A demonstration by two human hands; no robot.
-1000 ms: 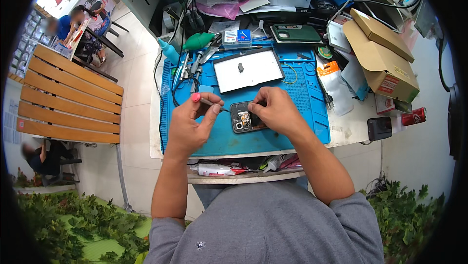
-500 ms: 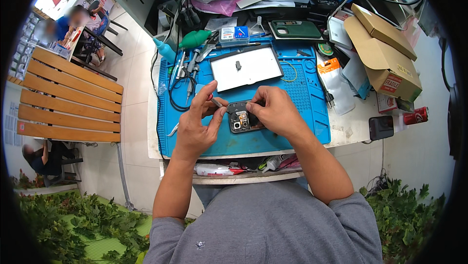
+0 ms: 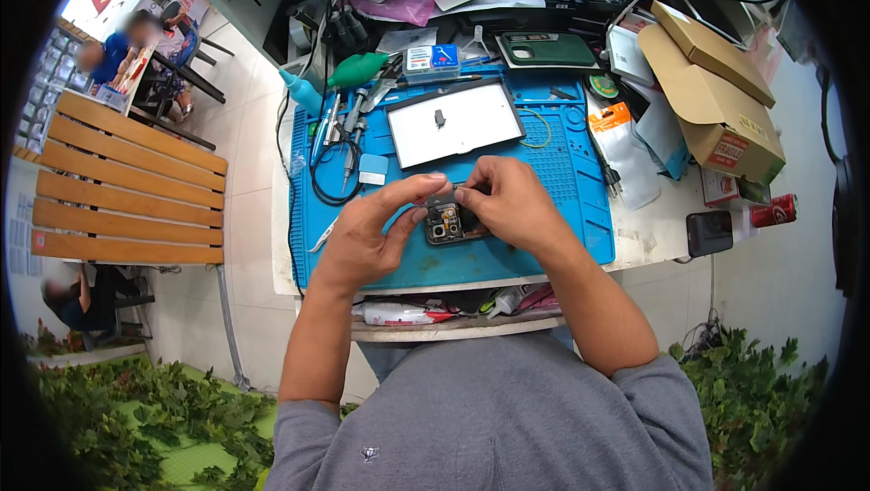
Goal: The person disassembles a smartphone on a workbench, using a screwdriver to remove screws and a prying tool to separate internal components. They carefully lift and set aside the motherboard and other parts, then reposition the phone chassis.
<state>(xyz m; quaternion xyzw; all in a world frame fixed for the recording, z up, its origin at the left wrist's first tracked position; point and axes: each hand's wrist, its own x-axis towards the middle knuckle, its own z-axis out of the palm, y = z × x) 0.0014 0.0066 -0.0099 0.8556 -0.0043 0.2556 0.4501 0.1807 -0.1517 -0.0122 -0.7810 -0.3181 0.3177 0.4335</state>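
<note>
An opened phone (image 3: pixel 444 225) lies on the blue repair mat (image 3: pixel 426 266), its back off and camera lenses and inner parts bare. My left hand (image 3: pixel 367 235) is at its left side, thumb and fingers closed around a small screwdriver that the fingers now mostly hide; a bit of red shows between them. From the right, my right hand (image 3: pixel 509 204) has its fingertips pinched together at the phone's upper part. Whatever is between those fingertips is hidden. Beyond the hands a white tray with a dark rim (image 3: pixel 471 133) carries a small dark part (image 3: pixel 440 118).
Pen-like tools (image 3: pixel 353 133), a black cable and a light-blue square (image 3: pixel 373 169) lie left on the mat. A green blower (image 3: pixel 358 70) and blue bottle (image 3: pixel 302 92) stand behind. Cardboard boxes (image 3: pixel 711 120), a red can (image 3: pixel 773 211) and a green phone case (image 3: pixel 548 49) are farther right.
My left index finger has stretched toward the right hand, over the phone's upper edge. The screwdriver, plain to see before, is now mostly covered. My right hand has hardly moved.
</note>
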